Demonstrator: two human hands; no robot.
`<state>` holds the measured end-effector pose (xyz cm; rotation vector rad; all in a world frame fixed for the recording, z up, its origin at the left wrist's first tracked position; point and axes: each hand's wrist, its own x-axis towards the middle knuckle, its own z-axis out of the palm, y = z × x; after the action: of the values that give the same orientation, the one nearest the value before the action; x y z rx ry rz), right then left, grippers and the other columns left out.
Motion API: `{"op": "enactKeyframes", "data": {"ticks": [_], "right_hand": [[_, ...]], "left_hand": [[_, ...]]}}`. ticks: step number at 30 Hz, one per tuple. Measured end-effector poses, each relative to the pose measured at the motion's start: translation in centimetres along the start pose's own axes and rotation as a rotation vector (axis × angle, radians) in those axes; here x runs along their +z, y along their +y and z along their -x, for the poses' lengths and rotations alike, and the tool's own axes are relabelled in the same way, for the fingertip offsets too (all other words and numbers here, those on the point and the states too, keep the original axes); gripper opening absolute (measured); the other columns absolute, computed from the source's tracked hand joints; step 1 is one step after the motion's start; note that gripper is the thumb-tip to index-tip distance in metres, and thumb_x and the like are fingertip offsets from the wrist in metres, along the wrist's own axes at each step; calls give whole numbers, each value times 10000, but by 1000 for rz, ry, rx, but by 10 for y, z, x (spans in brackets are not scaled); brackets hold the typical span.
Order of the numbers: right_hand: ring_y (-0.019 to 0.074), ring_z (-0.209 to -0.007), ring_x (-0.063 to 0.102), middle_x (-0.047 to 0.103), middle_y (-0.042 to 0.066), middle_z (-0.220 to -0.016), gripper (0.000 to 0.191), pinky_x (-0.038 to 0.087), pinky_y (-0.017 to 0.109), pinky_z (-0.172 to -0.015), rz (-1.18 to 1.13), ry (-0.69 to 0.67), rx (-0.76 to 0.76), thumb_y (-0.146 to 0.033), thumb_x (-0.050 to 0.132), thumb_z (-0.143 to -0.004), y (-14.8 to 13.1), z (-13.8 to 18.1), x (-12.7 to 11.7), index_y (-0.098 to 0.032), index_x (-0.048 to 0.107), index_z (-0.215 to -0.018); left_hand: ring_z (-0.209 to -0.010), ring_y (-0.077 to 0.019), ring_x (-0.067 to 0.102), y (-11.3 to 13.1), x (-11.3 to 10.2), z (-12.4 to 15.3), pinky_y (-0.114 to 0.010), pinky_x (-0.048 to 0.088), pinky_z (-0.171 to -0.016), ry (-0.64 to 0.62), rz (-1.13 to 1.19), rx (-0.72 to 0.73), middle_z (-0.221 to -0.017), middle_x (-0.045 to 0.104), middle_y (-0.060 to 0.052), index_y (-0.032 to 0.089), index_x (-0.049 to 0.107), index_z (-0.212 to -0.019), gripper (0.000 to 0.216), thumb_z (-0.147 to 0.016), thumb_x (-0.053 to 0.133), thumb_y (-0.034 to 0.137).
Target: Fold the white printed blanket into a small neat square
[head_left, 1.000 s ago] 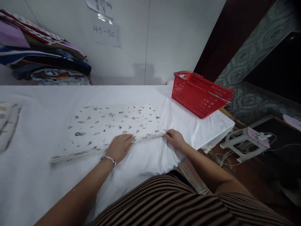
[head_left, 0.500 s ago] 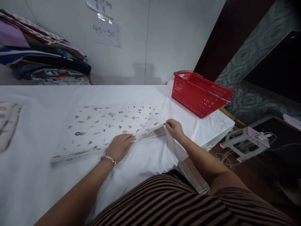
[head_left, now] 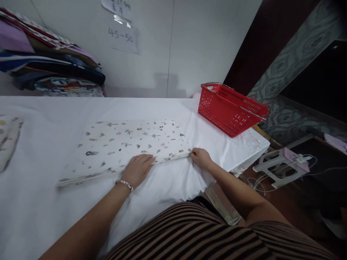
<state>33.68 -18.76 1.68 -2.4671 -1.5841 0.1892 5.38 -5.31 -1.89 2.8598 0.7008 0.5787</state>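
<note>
A folded white fabric piece point(head_left: 127, 139) with small grey and brown prints lies flat in layers on the white-covered table point(head_left: 162, 184). My left hand point(head_left: 138, 169), a bracelet at its wrist, rests palm down on the fabric's near edge, fingers stretched out. At the near right corner of the fabric, my right hand point(head_left: 200, 157) has its fingers pinched together on the layered edge. Its fingertips are partly hidden.
At the back right of the table stands a red plastic basket point(head_left: 230, 110). Another printed fabric point(head_left: 9, 141) shows at the left edge. Folded cloths point(head_left: 54, 65) are stacked behind, at the upper left. A stool point(head_left: 287, 162) with cables stands on the floor to the right.
My right hand has brought the lifted right corner down and toward me, so the near edge now lies flat. My left hand has stayed on the fabric.
</note>
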Motion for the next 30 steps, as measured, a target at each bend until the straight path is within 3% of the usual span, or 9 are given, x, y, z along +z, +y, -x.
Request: {"op": "enactKeyframes", "data": {"ticks": [6, 10, 14, 17, 21, 24, 28, 30], "right_hand": [[160, -685, 556, 656, 39, -775, 136, 316, 233, -556, -50, -82, 82, -243, 509, -768, -1, -8, -2, -194, 628, -812], [133, -585, 553, 636, 24, -690, 136, 356, 219, -523, -270, -198, 146, -246, 580, -718, -1, -17, -8, -175, 616, -828], [84, -391, 469, 573, 0, -567, 239, 314, 210, -388, -589, -397, 291, -377, 545, -772, 2, -25, -11, -161, 548, -670], [78, -355, 444, 541, 0, -526, 336, 272, 202, -345, -648, -467, 311, -452, 554, -771, 4, -31, -8, -161, 504, -609], [63, -325, 379, 457, -45, -465, 299, 199, 194, -327, -684, -538, 328, -396, 622, -717, 4, -36, -4, -173, 463, -597], [54, -352, 354, 423, -61, -468, 258, 187, 193, -344, -761, -504, 322, -344, 617, -704, 1, -37, -9, -177, 450, -601], [47, -376, 314, 365, -72, -455, 257, 176, 197, -371, -786, -328, 253, -327, 578, -708, 4, -37, -22, -180, 423, -565], [50, -368, 306, 365, -66, -445, 270, 170, 206, -374, -739, -358, 281, -334, 564, -710, 9, -36, -22, -183, 411, -546]], "left_hand": [[-1102, -226, 515, 0, 0, 1, -414, 408, -917, 3, 6, 2, -1154, 621, -61, 227, 612, -1105, 322, -891, 382, 299], [-1090, -218, 520, 0, 0, 2, -408, 404, -924, 7, 8, 1, -1149, 622, -63, 230, 611, -1109, 308, -884, 405, 276], [-1081, -206, 522, 3, -3, 4, -395, 407, -912, 25, 3, 11, -1136, 624, -65, 238, 607, -1110, 297, -874, 428, 233], [-1074, -196, 519, 6, -6, 5, -378, 406, -904, 30, -5, 8, -1127, 621, -59, 239, 604, -1102, 285, -876, 431, 219], [-1067, -193, 512, 8, -8, 6, -377, 401, -901, 35, -12, 11, -1120, 618, -56, 232, 599, -1100, 279, -880, 428, 215], [-1077, -203, 499, 10, -10, 6, -383, 398, -901, 47, -27, -3, -1123, 607, -67, 221, 601, -1081, 261, -873, 445, 203], [-983, -206, 520, 19, -12, 3, -369, 419, -854, -16, -54, -45, -1029, 618, -64, 200, 601, -1019, 207, -841, 500, 171], [-935, -202, 523, 23, -12, 0, -362, 426, -828, -50, -70, -51, -980, 620, -56, 194, 600, -993, 189, -837, 501, 152]]}}
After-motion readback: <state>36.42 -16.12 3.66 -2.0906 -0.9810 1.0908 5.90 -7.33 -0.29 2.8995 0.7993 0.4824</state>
